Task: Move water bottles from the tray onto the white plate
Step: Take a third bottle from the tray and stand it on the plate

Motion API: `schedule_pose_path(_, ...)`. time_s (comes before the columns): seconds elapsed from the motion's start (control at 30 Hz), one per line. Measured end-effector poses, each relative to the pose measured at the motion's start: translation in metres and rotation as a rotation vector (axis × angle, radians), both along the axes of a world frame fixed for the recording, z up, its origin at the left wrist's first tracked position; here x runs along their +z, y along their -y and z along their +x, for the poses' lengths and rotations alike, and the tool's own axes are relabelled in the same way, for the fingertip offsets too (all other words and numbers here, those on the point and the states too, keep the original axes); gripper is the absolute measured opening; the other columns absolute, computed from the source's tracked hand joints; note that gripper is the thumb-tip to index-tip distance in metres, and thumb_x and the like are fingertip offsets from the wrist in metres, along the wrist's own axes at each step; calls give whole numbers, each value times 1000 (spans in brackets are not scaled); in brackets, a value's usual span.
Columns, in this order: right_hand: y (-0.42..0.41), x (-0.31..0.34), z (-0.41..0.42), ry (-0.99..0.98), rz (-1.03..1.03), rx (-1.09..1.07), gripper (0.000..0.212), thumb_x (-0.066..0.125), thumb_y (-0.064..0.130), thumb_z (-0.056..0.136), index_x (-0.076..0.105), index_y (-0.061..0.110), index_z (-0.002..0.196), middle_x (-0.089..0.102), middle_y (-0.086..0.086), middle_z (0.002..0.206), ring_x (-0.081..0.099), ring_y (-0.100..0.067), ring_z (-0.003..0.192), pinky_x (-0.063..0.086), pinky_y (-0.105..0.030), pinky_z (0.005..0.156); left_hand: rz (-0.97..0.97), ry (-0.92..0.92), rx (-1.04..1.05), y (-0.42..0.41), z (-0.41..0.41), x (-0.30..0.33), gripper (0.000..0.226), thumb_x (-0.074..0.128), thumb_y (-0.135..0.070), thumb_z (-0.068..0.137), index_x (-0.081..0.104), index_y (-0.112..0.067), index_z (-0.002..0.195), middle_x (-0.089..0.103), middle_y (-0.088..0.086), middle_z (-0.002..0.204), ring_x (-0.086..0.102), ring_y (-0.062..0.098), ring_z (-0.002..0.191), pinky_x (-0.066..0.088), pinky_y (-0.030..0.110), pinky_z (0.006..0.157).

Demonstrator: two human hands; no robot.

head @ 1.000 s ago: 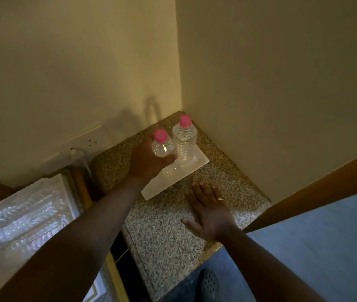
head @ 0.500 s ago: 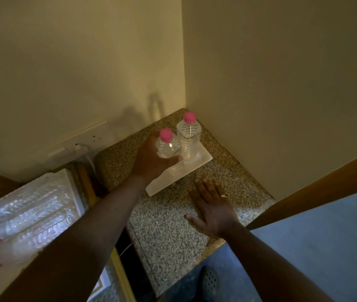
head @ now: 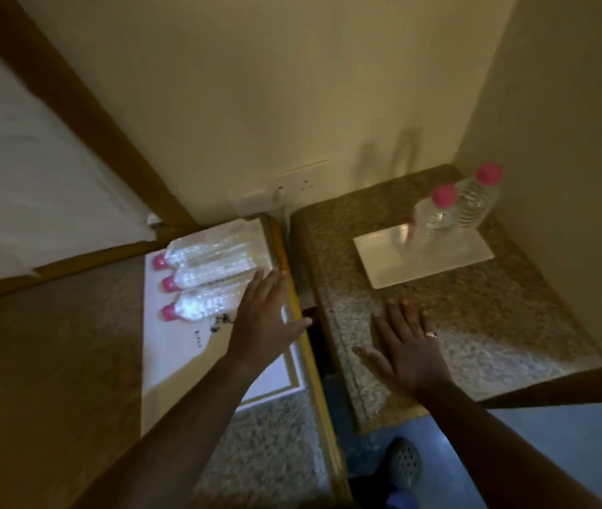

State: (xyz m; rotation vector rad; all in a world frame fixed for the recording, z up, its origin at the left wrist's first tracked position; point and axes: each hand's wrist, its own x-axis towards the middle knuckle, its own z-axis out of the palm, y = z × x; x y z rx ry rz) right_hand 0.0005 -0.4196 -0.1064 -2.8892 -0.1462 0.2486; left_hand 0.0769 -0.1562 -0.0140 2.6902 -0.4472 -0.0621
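Observation:
Two clear water bottles with pink caps stand upright on the white plate [head: 387,260]: the nearer bottle [head: 430,218] and the far bottle [head: 475,203] by the corner wall. Three more pink-capped bottles lie on their sides on the white tray [head: 182,354] at the left; the nearest lying bottle [head: 202,306] is closest to me. My left hand [head: 264,321] hovers open over the tray's right side, fingers spread, just right of that bottle, holding nothing. My right hand [head: 406,343] rests flat and open on the granite top below the plate.
The plate sits on a speckled granite counter [head: 494,317] in a wall corner. A dark gap [head: 316,343] separates it from the tray's surface with a yellow edge. A wall socket [head: 292,187] with a plug is behind. A shoe [head: 404,464] is on the floor below.
My left hand has let go of the nearer bottle, which now stands on the plate, and has swung left over the tray. The view has turned left. The right hand stays flat.

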Motion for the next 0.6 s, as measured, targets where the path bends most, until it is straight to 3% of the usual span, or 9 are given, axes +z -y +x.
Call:
schedule_pose_path(0.07, -19, 0, 0, -8, -15, 1, 80, 13, 69, 97, 42, 14, 146, 31, -22, 157, 25, -46, 143, 19, -65, 114, 52, 60, -3, -29, -8, -4, 87, 68, -51, 82, 37, -2, 147, 31, 17, 157, 15, 36, 149, 22, 52, 118)
schedule_pose_path(0.2, -32, -2, -1, 10, -42, -16, 83, 14, 68, 96, 48, 8, 142, 38, -27, 151, 32, -52, 136, 24, -69, 108, 148, 18, 55, -75, -10, -7, 92, 60, -56, 85, 22, -7, 152, 16, 13, 162, 6, 32, 151, 11, 48, 121)
schedule_pose_path(0.3, -35, -4, -1, 46, -64, -14, 84, 16, 68, 95, 46, 7, 143, 36, -27, 152, 28, -52, 139, 24, -70, 108, 241, 32, 156, -106, 3, -4, 89, 65, -52, 83, 28, -7, 150, 28, 15, 159, 22, 34, 147, 19, 49, 119)
schedule_pose_path(0.4, -36, -4, -1, 76, -71, -21, 85, 17, 69, 94, 46, 7, 144, 35, -26, 153, 26, -51, 141, 22, -69, 109, 338, -18, 200, -126, 20, 3, 83, 71, -50, 78, 38, -9, 142, 44, 14, 143, 44, 34, 129, 38, 44, 105)
schedule_pose_path(0.47, -38, -2, -1, 74, -76, -23, 85, 17, 69, 93, 45, 7, 145, 35, -26, 153, 24, -50, 142, 21, -69, 110, 307, -88, 185, -135, 25, 3, 77, 74, -48, 76, 42, -11, 135, 49, 14, 133, 50, 33, 119, 45, 43, 95)
schedule_pose_path(0.6, -40, 0, -1, 75, -82, -26, 85, 17, 70, 93, 43, 9, 146, 34, -24, 155, 22, -48, 143, 19, -67, 112, 133, -185, 151, -151, 8, -6, 78, 76, -46, 74, 43, -12, 136, 52, 11, 134, 54, 29, 118, 46, 35, 90)
